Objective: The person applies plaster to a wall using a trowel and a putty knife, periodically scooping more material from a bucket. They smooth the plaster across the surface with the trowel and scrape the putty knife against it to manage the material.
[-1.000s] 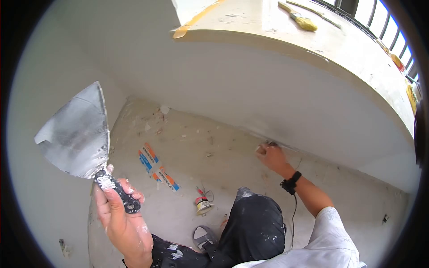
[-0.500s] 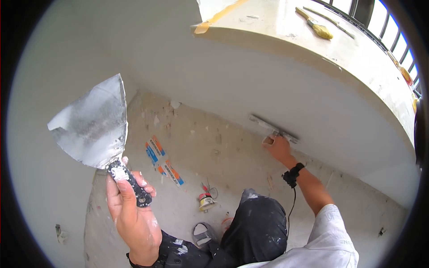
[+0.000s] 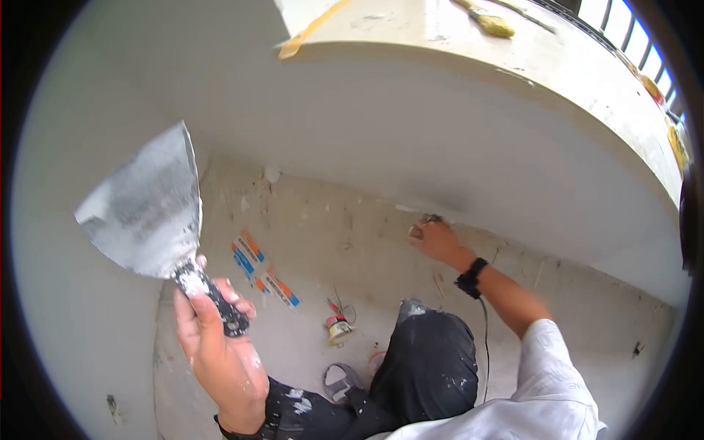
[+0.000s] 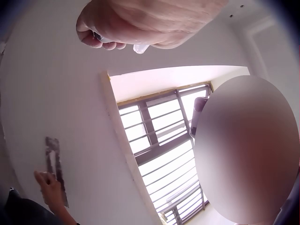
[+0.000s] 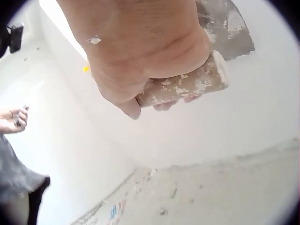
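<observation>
Left hand (image 3: 224,359), nearest, is clamping round the speckled black handle of a wide scraper (image 3: 147,209); fingers are curling about the grip, white paste marking hand and handle. Scraper is being held up at the person's left, its broad metal blade tilting upward, smeared whitish.

Right hand (image 3: 438,242) is gripping the thick, crusted handle of a trowel (image 5: 187,86), fingers wrapping round it, low by the floor edge. Trowel's flat metal blade is lying against the wall (image 3: 367,132).

Black wrist device (image 3: 471,278) is sitting on the right wrist, cable trailing. Shirt sleeve (image 3: 546,359) is showing faint lettering, not legible.

Farther, on the floor (image 3: 315,213): orange, blue and white printed strips (image 3: 277,287) are lying near a small red, white and yellow item (image 3: 339,330); print too small to read, no brand discernible. Above, a yellow-bristled brush (image 3: 495,26) is resting on the ledge (image 3: 440,33).
</observation>
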